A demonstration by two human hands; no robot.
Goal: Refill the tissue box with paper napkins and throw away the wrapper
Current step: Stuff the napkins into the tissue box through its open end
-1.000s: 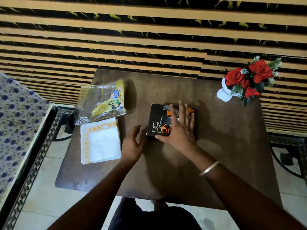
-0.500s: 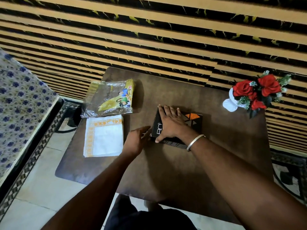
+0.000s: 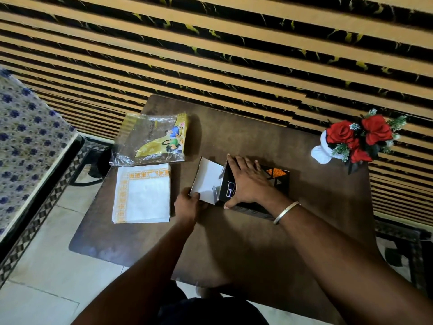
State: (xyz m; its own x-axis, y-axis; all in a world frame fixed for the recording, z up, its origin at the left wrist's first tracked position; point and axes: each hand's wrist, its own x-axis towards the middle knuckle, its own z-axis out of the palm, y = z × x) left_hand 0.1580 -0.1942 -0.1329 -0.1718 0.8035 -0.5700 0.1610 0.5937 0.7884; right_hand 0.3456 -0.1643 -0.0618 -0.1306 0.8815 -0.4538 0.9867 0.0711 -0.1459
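Observation:
A black tissue box point(image 3: 277, 178) with orange triangles lies flat on the brown table point(image 3: 257, 242). Its left end flap point(image 3: 206, 181) is swung open, white on the inside. My left hand point(image 3: 188, 204) pinches the lower corner of that flap. My right hand point(image 3: 248, 181) lies flat on top of the box, fingers spread, pressing it down. A stack of white paper napkins point(image 3: 143, 193) with orange borders lies left of the box. The clear and yellow plastic wrapper point(image 3: 152, 139) lies behind the napkins.
A white vase with red roses point(image 3: 358, 138) stands at the table's right rear edge. A striped wall runs right behind the table. A blue-flowered cloth surface point(image 3: 25, 141) is at the far left, with tiled floor between.
My left hand took hold of the box's left end flap and swung it open. My right hand stayed pressing on the box top. The camera view shifted slightly.

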